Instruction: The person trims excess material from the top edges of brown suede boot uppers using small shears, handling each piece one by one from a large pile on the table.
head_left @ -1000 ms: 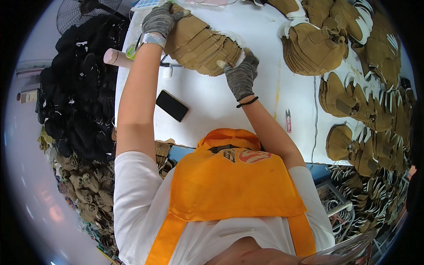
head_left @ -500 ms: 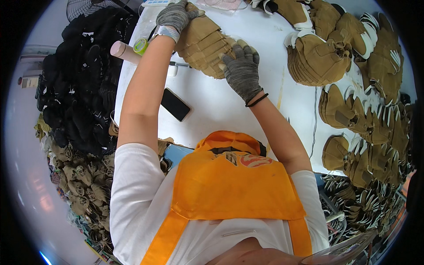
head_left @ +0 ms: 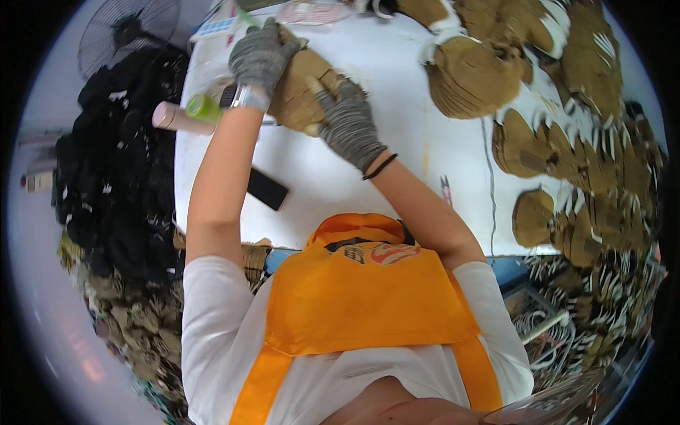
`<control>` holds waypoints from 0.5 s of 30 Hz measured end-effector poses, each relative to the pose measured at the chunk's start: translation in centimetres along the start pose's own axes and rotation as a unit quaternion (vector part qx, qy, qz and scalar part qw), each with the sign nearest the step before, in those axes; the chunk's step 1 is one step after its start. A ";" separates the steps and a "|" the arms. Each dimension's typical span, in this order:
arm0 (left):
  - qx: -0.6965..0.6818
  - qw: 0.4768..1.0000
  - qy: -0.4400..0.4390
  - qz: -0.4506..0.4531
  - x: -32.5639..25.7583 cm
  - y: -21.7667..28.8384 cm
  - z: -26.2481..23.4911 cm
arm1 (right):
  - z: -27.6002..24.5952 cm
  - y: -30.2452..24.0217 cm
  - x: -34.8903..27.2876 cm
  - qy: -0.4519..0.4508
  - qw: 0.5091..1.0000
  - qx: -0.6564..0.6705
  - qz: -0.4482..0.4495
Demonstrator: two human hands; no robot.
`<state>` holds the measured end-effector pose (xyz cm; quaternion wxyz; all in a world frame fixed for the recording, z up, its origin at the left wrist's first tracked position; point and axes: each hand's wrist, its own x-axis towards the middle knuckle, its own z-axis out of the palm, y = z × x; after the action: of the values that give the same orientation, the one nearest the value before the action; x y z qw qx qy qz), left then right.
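A fanned stack of brown shoe uppers (head_left: 296, 95) lies near the far left of the white table (head_left: 354, 191), under both my hands. My left hand (head_left: 261, 62), in a grey knit glove, grips the stack's far left edge, its thumb lying over the top. From the right, my right hand (head_left: 348, 126), gloved alike with bare fingertips, rests on the pieces with its fingers apart. The underside of the stack is hidden. Near my left forearm lies a dark phone (head_left: 267, 189).
A pink bottle (head_left: 180, 118) and a green tape roll (head_left: 204, 108) lie left of my forearm. More brown uppers (head_left: 473, 78) fill the table's right side. Black pieces (head_left: 124, 166) are heaped beyond the left edge, below a fan (head_left: 127, 32). Small snips (head_left: 445, 190) lie right of centre.
The view has shifted, so the table's things sit further left. My right hand has moved further onto the stack, closer to my left hand, which still grips the far left edge.
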<state>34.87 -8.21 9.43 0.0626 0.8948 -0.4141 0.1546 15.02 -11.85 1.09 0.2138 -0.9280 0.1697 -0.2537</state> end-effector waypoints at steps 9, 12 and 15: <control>-0.115 0.970 0.010 0.214 -11.6 9.5 -5.5 | -3.5 3.3 -8.4 -0.131 0.982 0.046 0.130; -0.161 0.957 0.082 0.226 -12.4 10.3 -4.7 | -3.1 3.4 -10.5 -0.154 0.968 0.128 0.151; -0.179 0.957 0.104 0.205 -12.3 11.4 -4.4 | -3.2 3.4 -12.8 -0.180 0.963 0.111 0.169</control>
<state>17.71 -5.62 9.35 0.2311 0.7438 -0.6007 0.1801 2.18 -10.33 -3.17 0.3824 -0.8864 0.2536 -0.0604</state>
